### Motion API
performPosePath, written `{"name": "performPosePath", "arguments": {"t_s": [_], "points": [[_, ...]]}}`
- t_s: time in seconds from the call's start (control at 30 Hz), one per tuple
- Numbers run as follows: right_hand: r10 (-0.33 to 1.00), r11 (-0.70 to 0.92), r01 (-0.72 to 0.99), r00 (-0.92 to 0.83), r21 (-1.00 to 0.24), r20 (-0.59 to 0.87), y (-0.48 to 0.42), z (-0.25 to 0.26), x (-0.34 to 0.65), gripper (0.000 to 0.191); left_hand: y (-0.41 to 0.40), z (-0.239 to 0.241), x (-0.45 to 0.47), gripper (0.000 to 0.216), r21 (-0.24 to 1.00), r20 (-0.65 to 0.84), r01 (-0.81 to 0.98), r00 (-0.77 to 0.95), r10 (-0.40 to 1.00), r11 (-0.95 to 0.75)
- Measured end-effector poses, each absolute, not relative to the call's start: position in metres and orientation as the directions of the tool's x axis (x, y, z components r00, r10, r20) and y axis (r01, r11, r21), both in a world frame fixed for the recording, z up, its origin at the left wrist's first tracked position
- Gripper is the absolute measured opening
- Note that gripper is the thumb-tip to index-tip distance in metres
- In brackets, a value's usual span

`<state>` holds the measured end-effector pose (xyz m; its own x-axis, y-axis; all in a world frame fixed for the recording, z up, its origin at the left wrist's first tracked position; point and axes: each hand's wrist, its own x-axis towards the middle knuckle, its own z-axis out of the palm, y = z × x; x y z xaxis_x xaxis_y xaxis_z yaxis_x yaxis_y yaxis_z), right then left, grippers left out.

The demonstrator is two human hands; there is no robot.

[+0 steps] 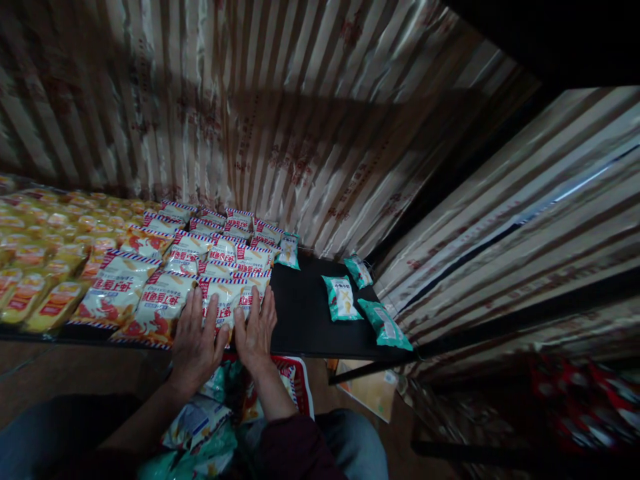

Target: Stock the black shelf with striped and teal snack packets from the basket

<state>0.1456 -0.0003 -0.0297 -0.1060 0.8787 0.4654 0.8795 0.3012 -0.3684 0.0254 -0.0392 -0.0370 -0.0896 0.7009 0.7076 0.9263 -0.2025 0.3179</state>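
Under right hand (256,333), red-lettered packet (226,295)

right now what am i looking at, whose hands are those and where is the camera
There is one picture, taken by a camera worn on a person's head, looking down at their own bare hands. The left hand and right hand lie flat and open on the front row of white and red snack packets, gripping nothing. The packets lie on a black shelf. Yellow packets lie further left, and a few teal packets to the right.
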Motion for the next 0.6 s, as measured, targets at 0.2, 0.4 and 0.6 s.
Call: {"name": "performPosePath", "arguments": {"t_s": [0.2,0.4,0.6], "points": [[0.887,0.298,0.876,-0.107,-0.38,0.45,0.004,-0.027,0.144,0.057,-0.032,-0.036,0.025,0.078,0.295,0.744,0.93,-0.078,0.664,-0.221],[0.888,0.285,0.881,-0.093,-0.378,0.451,0.008,-0.029,0.142,0.056,-0.026,-0.037,0.025,0.078,0.3,0.746,0.927,-0.083,0.66,-0.224],[0.886,0.283,0.888,-0.099,-0.361,0.453,0.013,-0.031,0.141,0.055,-0.023,-0.036,0.026,0.077,0.312,0.743,0.926,-0.098,0.662,-0.212]]}}
